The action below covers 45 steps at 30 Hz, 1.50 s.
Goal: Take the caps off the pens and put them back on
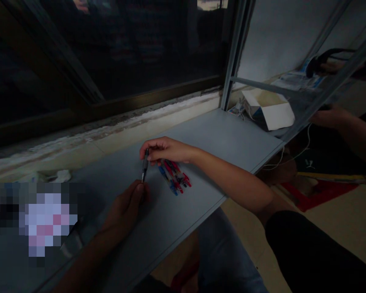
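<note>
A pen (144, 165) with a dark grip and a shinier lower part stands nearly upright above the grey shelf top (189, 219). My left hand (136, 195) is closed around its lower end, thumb on top. At the upper end, the fingertips of my right hand (163, 149) pinch the pen near its dark tip. Beneath and beside my right wrist lies a small bunch of blue pens (168, 180) and red pens (179, 177), with some dark parts among them. My right hand partly hides their far ends.
An opened white box (273, 112) and cables stand behind a metal post (230, 61) on the right. Another person's hand (331, 117) is farther right. A whitish crumpled item (62, 176) lies at left, near a blurred-out patch. A dark window runs along the back.
</note>
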Each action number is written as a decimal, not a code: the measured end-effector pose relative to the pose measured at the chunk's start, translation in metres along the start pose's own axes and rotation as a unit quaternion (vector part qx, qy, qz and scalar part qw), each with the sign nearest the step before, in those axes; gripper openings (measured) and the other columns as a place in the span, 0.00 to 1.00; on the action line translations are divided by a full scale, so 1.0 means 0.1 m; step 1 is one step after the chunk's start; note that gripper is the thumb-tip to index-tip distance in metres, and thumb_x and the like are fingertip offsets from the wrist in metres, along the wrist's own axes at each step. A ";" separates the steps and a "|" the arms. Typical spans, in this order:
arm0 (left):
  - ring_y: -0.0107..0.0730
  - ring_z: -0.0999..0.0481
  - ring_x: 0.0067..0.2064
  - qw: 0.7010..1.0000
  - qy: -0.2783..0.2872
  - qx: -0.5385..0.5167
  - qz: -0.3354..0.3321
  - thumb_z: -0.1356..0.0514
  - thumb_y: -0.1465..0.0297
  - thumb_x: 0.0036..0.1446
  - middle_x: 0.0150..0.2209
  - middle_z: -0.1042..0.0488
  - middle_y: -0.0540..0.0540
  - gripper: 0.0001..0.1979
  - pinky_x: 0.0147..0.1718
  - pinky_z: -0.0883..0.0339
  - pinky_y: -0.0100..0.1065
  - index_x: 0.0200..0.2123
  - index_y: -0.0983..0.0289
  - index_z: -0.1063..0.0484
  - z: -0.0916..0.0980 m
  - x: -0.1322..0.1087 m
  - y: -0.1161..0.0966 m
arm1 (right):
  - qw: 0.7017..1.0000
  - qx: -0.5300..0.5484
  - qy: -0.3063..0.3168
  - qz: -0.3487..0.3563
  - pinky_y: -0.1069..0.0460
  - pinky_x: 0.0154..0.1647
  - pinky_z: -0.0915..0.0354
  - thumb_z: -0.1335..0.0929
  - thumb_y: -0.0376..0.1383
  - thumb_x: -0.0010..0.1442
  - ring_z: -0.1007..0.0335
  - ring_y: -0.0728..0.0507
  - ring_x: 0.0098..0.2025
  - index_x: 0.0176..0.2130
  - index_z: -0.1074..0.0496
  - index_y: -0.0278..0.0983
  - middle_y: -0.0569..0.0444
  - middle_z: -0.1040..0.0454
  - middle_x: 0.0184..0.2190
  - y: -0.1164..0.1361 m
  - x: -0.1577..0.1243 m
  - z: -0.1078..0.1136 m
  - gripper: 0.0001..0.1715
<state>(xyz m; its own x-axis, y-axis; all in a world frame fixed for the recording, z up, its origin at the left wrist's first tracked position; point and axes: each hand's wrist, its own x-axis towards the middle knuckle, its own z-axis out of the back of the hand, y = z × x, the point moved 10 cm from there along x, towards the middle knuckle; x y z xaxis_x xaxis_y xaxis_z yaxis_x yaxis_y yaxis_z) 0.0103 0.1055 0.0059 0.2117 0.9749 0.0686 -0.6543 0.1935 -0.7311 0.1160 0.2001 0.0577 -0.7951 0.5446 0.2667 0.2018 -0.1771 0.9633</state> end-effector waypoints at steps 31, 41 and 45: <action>0.33 0.27 0.30 0.997 0.040 -0.060 0.024 0.45 0.49 0.69 0.29 0.23 0.48 0.28 0.32 0.35 0.32 0.64 0.59 0.38 -0.12 0.01 0.12 | 0.996 -0.026 -0.089 -0.013 0.58 0.28 0.37 0.24 0.34 0.59 0.34 0.54 0.26 0.39 0.26 0.34 0.62 0.28 0.27 -0.05 0.01 0.21 0.10; 0.31 0.28 0.31 0.996 0.046 -0.073 0.012 0.46 0.54 0.71 0.32 0.24 0.48 0.24 0.33 0.35 0.32 0.64 0.58 0.38 -0.15 -0.02 0.09 | 0.989 -0.037 -0.145 -0.010 0.57 0.23 0.39 0.28 0.33 0.63 0.33 0.53 0.25 0.35 0.30 0.35 0.61 0.30 0.26 0.03 -0.03 0.33 0.07; 0.31 0.27 0.31 0.996 0.040 -0.083 0.007 0.45 0.55 0.70 0.30 0.24 0.48 0.23 0.33 0.34 0.33 0.62 0.59 0.36 -0.14 -0.01 0.05 | 0.986 -0.038 -0.163 -0.004 0.58 0.23 0.39 0.28 0.34 0.63 0.34 0.54 0.24 0.34 0.30 0.35 0.62 0.30 0.25 0.04 -0.05 0.38 0.08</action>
<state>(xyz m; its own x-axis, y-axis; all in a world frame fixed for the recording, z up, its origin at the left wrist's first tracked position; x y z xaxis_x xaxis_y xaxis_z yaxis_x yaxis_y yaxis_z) 0.0170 0.1037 -0.0077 0.2647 0.9643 0.0081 -0.5300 0.1525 -0.8342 0.1420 0.2276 0.0618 -0.5682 0.7785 0.2665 0.1429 -0.2257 0.9637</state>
